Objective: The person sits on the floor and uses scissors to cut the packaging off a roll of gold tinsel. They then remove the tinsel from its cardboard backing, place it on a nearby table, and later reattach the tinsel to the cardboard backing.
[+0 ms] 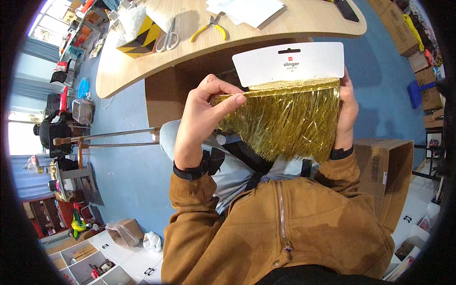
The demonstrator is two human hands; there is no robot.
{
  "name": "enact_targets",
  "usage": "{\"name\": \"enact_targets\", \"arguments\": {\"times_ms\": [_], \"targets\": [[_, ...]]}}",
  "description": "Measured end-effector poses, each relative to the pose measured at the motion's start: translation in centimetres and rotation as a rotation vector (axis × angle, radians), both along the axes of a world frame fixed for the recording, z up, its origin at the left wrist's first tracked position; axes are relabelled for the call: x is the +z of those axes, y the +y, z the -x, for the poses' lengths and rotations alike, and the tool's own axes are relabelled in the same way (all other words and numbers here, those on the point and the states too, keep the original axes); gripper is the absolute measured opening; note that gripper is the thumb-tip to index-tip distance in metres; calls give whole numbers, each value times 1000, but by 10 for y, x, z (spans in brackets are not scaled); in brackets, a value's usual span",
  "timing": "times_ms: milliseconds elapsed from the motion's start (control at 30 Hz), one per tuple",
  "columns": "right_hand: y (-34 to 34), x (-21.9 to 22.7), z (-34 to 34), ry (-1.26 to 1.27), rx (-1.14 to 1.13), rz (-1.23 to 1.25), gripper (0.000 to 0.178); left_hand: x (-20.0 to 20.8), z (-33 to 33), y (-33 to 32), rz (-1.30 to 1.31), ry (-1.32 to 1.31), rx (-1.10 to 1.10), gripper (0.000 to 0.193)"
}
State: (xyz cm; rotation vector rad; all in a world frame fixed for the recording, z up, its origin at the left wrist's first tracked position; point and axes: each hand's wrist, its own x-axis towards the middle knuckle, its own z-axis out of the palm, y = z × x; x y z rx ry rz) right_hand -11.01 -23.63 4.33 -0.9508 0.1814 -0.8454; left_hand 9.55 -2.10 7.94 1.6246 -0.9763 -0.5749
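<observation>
A gold tinsel fringe garland (287,123), folded in layers, hangs in front of me above my lap. Its strands point down, and a white header card (261,64) with a hanging slot stands up along its top. My left hand (202,111) pinches the garland's woven top band between thumb and fingers at the left end. At the right end, my right hand (347,109) grips the garland and the card's side; most of its fingers are hidden behind them.
Ahead is a wooden table (128,71) with scissors (168,40), yellow-handled pliers (210,31), white papers (251,12) and a black-and-yellow striped box (142,40). An open cardboard box (164,92) sits below its edge. Another carton (380,180) stands at my right, beside white cabinets.
</observation>
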Motion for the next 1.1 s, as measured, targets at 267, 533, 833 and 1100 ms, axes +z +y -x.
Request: {"name": "enact_targets", "arguments": {"times_ms": [267, 533, 833, 1100], "targets": [[-8, -4, 6, 102, -23, 84, 63, -1, 2, 2, 64, 320, -39, 19], [-13, -7, 8, 97, -15, 66, 64, -2, 5, -1, -13, -14, 13, 16], [-6, -6, 11, 74, -2, -28, 61, -8, 2, -3, 54, -41, -13, 18], [2, 0, 8, -32, 90, -224, 40, -19, 11, -6, 223, 409, -84, 16]]}}
